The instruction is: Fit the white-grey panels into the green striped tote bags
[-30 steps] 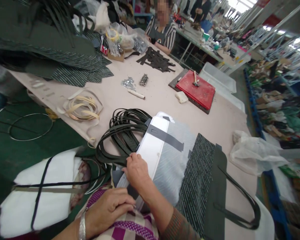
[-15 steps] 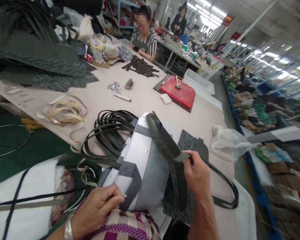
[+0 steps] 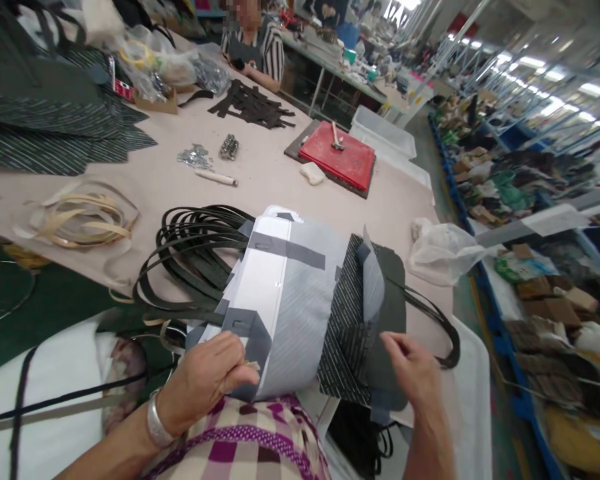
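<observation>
Bag panel, grey and white with darker grey tape strips, is laid across the near edge of the counter, partly over the person's lap. Its near corner is pinched by the left hand, whose fingers are curled almost closed around the edge, a small pale tab seemingly held at the fingertips. The right hand is held loosely open, fingers half bent, over a dark striped bag just beside the panel; whether it touches cannot be told. The panel is judged light and floppy, likely to sag and crease if lifted by one corner, so it is best taken at two edges near the stiffer taped parts. A bundle of black straps is spread to the left, touching the panel. A red board lies farther back.
</observation>
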A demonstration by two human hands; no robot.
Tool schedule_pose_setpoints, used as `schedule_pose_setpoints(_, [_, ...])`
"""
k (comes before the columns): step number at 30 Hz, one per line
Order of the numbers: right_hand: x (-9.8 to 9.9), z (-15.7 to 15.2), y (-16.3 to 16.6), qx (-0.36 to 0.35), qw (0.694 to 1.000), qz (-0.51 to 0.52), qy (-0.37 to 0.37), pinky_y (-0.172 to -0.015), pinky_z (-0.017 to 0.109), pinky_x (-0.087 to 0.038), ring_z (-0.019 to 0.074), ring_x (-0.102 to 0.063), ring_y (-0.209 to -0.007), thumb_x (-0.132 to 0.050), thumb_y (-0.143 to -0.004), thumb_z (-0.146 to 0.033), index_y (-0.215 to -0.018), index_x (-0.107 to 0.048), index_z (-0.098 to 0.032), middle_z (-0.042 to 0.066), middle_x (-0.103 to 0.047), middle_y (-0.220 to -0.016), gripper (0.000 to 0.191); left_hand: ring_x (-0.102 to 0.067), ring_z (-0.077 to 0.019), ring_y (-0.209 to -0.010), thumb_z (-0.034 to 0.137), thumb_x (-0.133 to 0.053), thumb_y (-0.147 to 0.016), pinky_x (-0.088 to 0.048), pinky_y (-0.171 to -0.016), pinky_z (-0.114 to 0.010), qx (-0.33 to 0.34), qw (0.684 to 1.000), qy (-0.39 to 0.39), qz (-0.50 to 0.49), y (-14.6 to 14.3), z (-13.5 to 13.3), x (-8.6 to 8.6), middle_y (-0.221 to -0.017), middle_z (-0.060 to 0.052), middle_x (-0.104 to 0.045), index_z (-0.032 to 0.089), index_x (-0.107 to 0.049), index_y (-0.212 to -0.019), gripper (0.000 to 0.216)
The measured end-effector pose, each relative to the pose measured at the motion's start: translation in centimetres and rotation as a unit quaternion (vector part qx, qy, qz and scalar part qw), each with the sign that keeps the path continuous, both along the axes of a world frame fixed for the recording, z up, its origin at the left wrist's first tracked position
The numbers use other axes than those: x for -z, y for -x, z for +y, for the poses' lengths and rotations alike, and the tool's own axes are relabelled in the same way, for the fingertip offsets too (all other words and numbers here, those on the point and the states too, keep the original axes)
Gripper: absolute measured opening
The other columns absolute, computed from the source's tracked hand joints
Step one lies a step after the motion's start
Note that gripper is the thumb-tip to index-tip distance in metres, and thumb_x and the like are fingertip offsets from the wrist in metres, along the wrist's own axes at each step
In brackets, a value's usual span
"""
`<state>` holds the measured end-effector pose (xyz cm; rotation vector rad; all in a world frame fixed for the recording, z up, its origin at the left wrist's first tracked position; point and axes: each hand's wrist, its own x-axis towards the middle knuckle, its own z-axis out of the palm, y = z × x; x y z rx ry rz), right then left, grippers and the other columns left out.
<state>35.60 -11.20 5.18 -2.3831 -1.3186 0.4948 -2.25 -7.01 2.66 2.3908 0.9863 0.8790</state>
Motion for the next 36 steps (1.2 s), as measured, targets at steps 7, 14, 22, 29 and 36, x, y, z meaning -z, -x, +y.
schedule_pose_setpoints(7, [-0.9, 1.5, 17.6, -0.374, 0.874, 0.285, -0.126, -0.075, 0.026, -0.049, 0.0147, -0.064, -0.078, -0.06, -0.09, -0.02, -0.109, -0.069, -0.02, 0.003, -0.071, -0.089, 0.021, -0.046, -0.0138, -0.059, 0.045, -0.046, -0.099, -0.032, -0.055, -0.027, 0.026, 0.999, -0.023, 0.036, 0.1, 0.2, 0.2, -0.064, 0.002, -0.048, 0.02, -0.044, -0.07, 0.037])
schedule_pose_setpoints(14, [0.6, 2.4, 18.9, -0.417, 0.867, 0.249, -0.111, -0.066, 0.023, -0.043, 0.0121, -0.06, -0.07, -0.057, -0.09, -0.013, -0.088, -0.069, -0.018, 0.0, -0.067, -0.075, 0.013, -0.052, -0.0136, -0.061, 0.042, -0.046, -0.1, -0.035, -0.057, -0.026, -0.003, 0.999, 0.035, 0.036, 1.1, 0.0, 0.9, -0.067, 0.003, -0.053, 0.02, -0.047, -0.074, 0.034])
schedule_pose_setpoints(22, [2.3, 4.1, 20.9, -0.38, 0.884, 0.238, -0.129, -0.063, 0.022, -0.045, 0.0115, -0.06, -0.064, -0.061, -0.083, -0.013, -0.085, -0.068, -0.018, 0.0, -0.066, -0.071, 0.009, -0.059, -0.0138, -0.066, 0.03, -0.037, -0.104, -0.04, -0.062, -0.026, -0.025, 0.993, 0.105, 0.038, 2.2, 0.7, 1.4, -0.071, 0.002, -0.061, 0.02, -0.057, -0.081, 0.032])
schedule_pose_setpoints(29, [5.8, 8.1, 21.4, -0.158, 0.934, 0.3, -0.111, -0.06, 0.025, -0.048, 0.0135, -0.058, -0.059, -0.062, -0.078, -0.025, -0.072, -0.069, -0.018, 0.0, -0.064, -0.063, 0.012, -0.057, -0.0115, -0.062, 0.02, -0.045, -0.1, -0.039, -0.061, -0.023, -0.055, 0.991, 0.103, -0.058, 2.0, 1.9, 0.1, -0.067, 0.003, -0.061, 0.02, -0.06, -0.08, 0.025])
schedule_pose_setpoints(36, [9.6, 13.6, 17.9, -0.045, 0.923, 0.382, -0.028, -0.049, 0.024, -0.047, 0.0118, -0.054, -0.048, -0.065, -0.074, -0.044, -0.079, -0.07, -0.013, 0.0, -0.063, -0.058, 0.031, -0.062, -0.0096, -0.067, 0.033, -0.049, -0.099, -0.044, -0.064, -0.018, -0.095, 0.943, 0.311, -0.073, 3.7, 2.2, 2.1, -0.074, 0.005, -0.065, 0.022, -0.062, -0.083, 0.024])
